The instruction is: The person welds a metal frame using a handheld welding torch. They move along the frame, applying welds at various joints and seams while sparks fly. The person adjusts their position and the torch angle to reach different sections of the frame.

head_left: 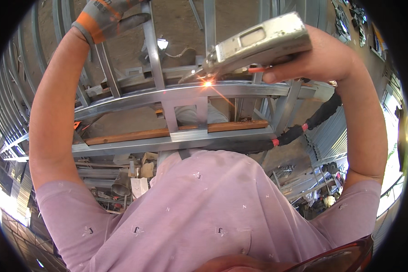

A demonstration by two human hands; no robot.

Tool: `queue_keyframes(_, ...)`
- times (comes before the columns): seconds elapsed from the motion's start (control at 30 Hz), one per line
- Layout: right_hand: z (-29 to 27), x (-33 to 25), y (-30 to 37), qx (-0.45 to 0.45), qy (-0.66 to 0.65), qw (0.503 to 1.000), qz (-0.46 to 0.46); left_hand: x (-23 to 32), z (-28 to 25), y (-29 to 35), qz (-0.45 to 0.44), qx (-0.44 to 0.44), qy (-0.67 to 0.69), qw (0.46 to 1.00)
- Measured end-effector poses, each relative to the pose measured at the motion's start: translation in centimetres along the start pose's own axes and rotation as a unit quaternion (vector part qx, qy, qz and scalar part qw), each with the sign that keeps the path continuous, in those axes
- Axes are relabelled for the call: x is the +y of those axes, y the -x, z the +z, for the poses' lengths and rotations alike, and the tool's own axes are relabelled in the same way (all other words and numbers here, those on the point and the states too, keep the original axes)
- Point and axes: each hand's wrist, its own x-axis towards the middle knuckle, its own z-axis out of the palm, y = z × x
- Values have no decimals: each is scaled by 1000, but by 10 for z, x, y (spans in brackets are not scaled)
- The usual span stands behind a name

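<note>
My right hand, bare, is closed around a silver, boxy welding gun with a pointed nozzle. Its tip meets the edge of a shiny metal rail, where a bright orange spark glows and throws streaks. From the gun's side, a black-wrapped cable with red tape bands runs down past the frame toward my waist. In a grey and orange glove, my left hand grips an upright metal bar at the upper left, thumb laid against it; its other fingers are partly cut off by the picture's edge.
A second rail crosses close to my body, joined to the first by short metal pieces. A brown wooden strip lies along it. Several long metal profiles stand at the left. Scrap and offcuts lie below, near my legs.
</note>
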Motion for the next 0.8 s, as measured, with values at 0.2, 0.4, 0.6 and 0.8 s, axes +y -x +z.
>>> queue_keyframes(0.2, 23, -34, -39, -59, 79, 993, 66, -1, 19, 10, 11, 88, 59, 994)
queue_keyframes(0.4, 30, -25, -61, -75, 61, 995, 22, -6, 24, 9, 36, 130, 68, 989)
queue_keyframes(0.6, 32, -23, -65, -56, 57, 997, 6, -10, 32, 6, 33, 122, 50, 991)
queue_keyframes(0.8, 34, -18, -70, -69, 20, 997, 12, -8, 32, 7, 29, 132, 68, 989)
